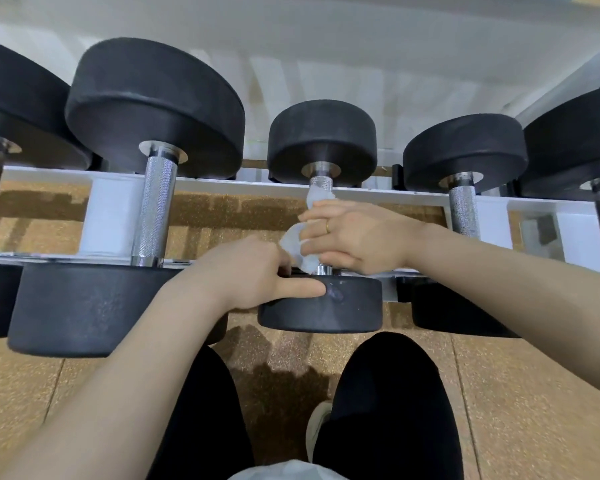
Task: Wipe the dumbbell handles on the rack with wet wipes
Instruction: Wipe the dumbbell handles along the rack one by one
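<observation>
Visibly five dumbbells (321, 216), one wipe (297, 249).

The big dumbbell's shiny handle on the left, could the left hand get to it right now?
Probably yes. That handle lies bare, with nothing across it, and the left hand sits right beside it, gripping only the small dumbbell's near weight.

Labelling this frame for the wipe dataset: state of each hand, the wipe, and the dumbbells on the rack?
right hand: wrapped round the wet wipe on the handle
left hand: grips the near head of the middle dumbbell, thumb along its edge
wet wipe: crumpled, wrapped round the handle
middle dumbbell: on the rack, handle mostly covered
large dumbbell: on the rack, handle bare
right dumbbell: on the rack, handle bare
</observation>
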The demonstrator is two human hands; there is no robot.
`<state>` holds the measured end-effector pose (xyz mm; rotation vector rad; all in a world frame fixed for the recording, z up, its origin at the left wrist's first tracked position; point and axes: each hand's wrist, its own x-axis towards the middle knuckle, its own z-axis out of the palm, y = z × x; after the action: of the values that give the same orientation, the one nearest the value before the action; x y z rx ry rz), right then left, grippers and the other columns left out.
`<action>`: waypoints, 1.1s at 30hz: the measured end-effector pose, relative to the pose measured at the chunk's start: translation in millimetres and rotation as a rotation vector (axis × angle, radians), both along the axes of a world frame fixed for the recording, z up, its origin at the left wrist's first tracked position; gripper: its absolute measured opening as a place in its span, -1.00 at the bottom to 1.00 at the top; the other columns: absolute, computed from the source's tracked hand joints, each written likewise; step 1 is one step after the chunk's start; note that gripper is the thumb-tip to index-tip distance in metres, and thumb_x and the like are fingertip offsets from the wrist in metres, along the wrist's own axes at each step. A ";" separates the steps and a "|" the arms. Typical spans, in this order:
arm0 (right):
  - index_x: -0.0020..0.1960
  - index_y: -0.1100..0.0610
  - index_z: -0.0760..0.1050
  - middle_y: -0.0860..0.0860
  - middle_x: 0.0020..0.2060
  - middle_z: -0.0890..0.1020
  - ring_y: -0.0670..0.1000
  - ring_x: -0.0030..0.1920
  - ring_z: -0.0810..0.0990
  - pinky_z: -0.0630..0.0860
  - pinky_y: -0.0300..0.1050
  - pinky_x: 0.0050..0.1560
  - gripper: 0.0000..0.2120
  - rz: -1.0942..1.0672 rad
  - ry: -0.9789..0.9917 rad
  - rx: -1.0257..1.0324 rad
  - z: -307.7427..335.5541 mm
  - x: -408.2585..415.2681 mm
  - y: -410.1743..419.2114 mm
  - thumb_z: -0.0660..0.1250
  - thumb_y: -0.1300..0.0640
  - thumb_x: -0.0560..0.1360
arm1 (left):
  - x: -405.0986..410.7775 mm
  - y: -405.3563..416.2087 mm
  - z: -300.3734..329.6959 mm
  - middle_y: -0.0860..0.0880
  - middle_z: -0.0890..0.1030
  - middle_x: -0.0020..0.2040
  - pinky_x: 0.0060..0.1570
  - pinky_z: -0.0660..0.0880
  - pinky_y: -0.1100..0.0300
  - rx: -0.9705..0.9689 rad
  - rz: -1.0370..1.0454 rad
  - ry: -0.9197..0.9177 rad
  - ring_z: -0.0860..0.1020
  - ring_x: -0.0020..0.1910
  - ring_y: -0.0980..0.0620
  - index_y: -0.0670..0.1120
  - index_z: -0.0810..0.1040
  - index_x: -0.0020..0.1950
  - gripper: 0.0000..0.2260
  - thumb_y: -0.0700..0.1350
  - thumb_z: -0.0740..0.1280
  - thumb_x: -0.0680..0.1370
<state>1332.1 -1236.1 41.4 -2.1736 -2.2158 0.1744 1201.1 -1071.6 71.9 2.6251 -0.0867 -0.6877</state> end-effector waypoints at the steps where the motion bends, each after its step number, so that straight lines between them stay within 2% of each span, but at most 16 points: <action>1: 0.08 0.09 0.59 0.02 0.05 0.63 0.15 0.22 0.49 0.28 -0.02 0.27 -0.61 0.017 -0.008 -0.008 0.2 1.2 -0.2 0.02 -0.01 0.57 | 0.1 -0.4 0.9 -0.01 0.61 -0.23 -0.16 0.50 0.07 -0.007 0.005 0.003 0.51 -0.23 0.08 -0.05 0.61 -0.06 -0.15 0.53 -0.08 0.10; 3: 0.06 0.10 0.59 0.03 0.03 0.64 0.13 0.19 0.51 0.34 0.00 0.25 -0.59 0.017 -0.027 -0.017 0.5 7.9 5.1 0.00 -0.02 0.58 | 0.7 0.3 1.4 -0.03 0.63 -0.20 -0.15 0.51 0.06 -0.033 0.010 0.029 0.53 -0.21 0.06 -0.06 0.61 -0.04 -0.13 0.54 -0.07 0.09; 6: -0.02 0.10 0.60 0.02 -0.04 0.64 0.09 0.13 0.52 0.38 -0.01 0.23 -0.56 -0.105 -0.005 0.007 1.7 19.7 18.6 -0.03 -0.04 0.58 | 1.8 0.4 1.4 -0.02 0.64 -0.15 -0.10 0.53 0.04 -0.092 0.019 0.053 0.55 -0.18 0.05 0.00 0.61 -0.01 -0.18 0.53 -0.04 0.12; 9: -0.13 0.12 0.60 0.00 -0.15 0.63 0.09 0.05 0.53 0.31 -0.09 0.21 -0.59 -0.148 -0.036 0.091 -6.5 16.5 21.6 0.02 -0.01 0.57 | 1.1 -1.3 2.0 -0.03 0.63 -0.21 -0.14 0.53 0.03 -0.126 0.031 0.047 0.54 -0.28 0.06 0.00 0.63 -0.05 -0.31 0.48 0.06 0.22; 11: -0.12 0.12 0.61 0.00 -0.12 0.64 0.10 0.08 0.53 0.34 -0.06 0.23 -0.60 -0.102 -0.049 0.095 -8.8 7.8 14.9 0.03 0.00 0.57 | 0.4 -1.6 2.9 -0.04 0.63 -0.23 -0.17 0.52 0.05 -0.110 0.038 0.045 0.53 -0.35 0.08 -0.01 0.63 -0.06 -0.39 0.44 0.12 0.30; 16: 0.01 0.10 0.61 0.00 -0.04 0.65 0.10 0.10 0.54 0.32 -0.10 0.21 -0.62 0.044 0.019 0.024 -3.0 -2.8 6.6 0.04 0.00 0.57 | 0.9 -2.3 3.7 -0.07 0.64 -0.25 -0.15 0.52 0.05 -0.072 0.021 0.051 0.53 -0.35 0.08 -0.06 0.63 -0.07 -0.38 0.43 0.12 0.32; 20: -0.07 0.10 0.59 0.01 -0.14 0.63 0.10 -0.01 0.55 0.40 -0.05 0.13 -0.60 -0.035 -0.007 0.015 0.9 16.6 22.7 0.02 -0.02 0.57 | 1.3 -2.1 4.4 -0.09 0.65 -0.22 -0.14 0.53 0.02 -0.078 0.020 0.061 0.57 -0.29 0.02 -0.03 0.64 -0.07 -0.36 0.46 0.10 0.29; 24: -0.13 0.11 0.60 0.01 -0.19 0.63 0.09 -0.03 0.53 0.21 -0.12 0.26 -0.60 -0.125 -0.044 0.061 -3.6 22.9 29.4 0.03 -0.01 0.56 | 0.1 -1.5 5.6 -0.08 0.64 -0.23 -0.17 0.54 0.04 -0.091 0.020 0.068 0.56 -0.30 0.03 0.00 0.63 -0.06 -0.36 0.46 0.08 0.29; 28: -0.07 0.08 0.60 -0.04 -0.13 0.63 0.06 0.04 0.51 0.26 -0.09 0.26 -0.62 -0.028 0.012 0.015 -1.4 4.7 17.3 0.03 0.01 0.56 | 0.6 -1.7 4.0 -0.10 0.64 -0.26 -0.23 0.49 0.10 -0.043 0.006 0.055 0.58 -0.26 0.00 -0.05 0.63 -0.03 -0.40 0.41 0.13 0.37; 30: -0.05 0.06 0.61 -0.06 -0.11 0.64 0.06 0.03 0.52 0.18 -0.15 0.29 -0.63 0.027 0.010 0.003 -1.7 -1.2 15.0 0.03 0.01 0.56 | 0.5 -1.1 2.0 -0.10 0.64 -0.25 -0.20 0.51 0.07 -0.042 0.003 0.055 0.58 -0.25 -0.01 -0.09 0.63 -0.03 -0.33 0.45 0.11 0.34; 33: -0.10 0.07 0.60 -0.05 -0.16 0.64 0.06 -0.04 0.53 0.26 -0.15 0.19 -0.56 0.055 0.004 -0.077 2.8 7.2 23.6 -0.04 -0.03 0.56 | 1.3 0.2 0.9 -0.07 0.64 -0.23 -0.18 0.52 0.05 -0.073 0.007 0.057 0.57 -0.26 0.01 -0.06 0.63 -0.04 -0.26 0.50 0.05 0.24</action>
<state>1339.2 -1212.6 44.2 -2.1485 -2.3058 0.2703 1202.4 -1071.5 72.8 2.5335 -0.0845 -0.7431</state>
